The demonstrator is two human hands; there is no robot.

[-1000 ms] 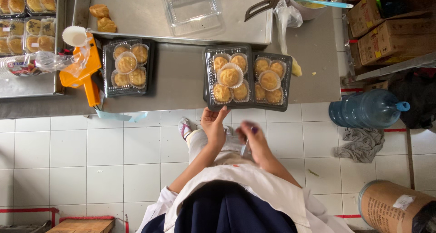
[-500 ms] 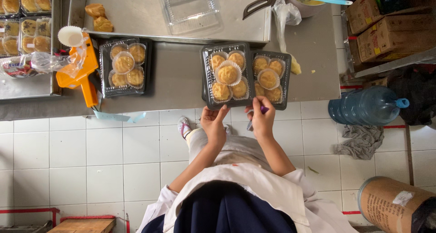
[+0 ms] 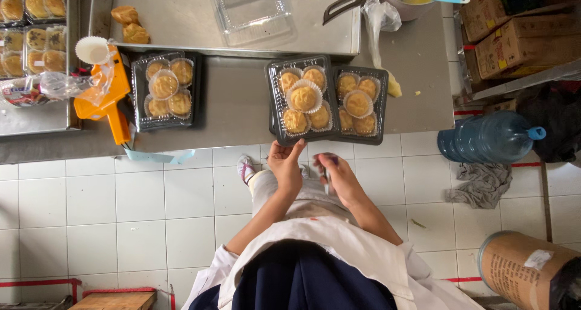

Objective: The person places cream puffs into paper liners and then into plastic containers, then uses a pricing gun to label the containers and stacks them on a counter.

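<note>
Left hand (image 3: 286, 168) open, fingertips touching near edge of black pastry tray (image 3: 301, 98) at 12 o'clock on steel worktop (image 3: 236, 98). Right hand (image 3: 336, 172) loosely curled around small dark object, kind unclear. Second tray (image 3: 359, 103) adjoining at 3 o'clock.

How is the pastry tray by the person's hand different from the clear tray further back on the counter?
The black pastry tray holds five golden pastries in paper cups; the clear tray holds nothing. The black tray sits at the counter edge, with the left hand at its near edge; the clear tray lies further back on the raised steel surface, untouched. Both are roughly rectangular plastic containers.
</note>
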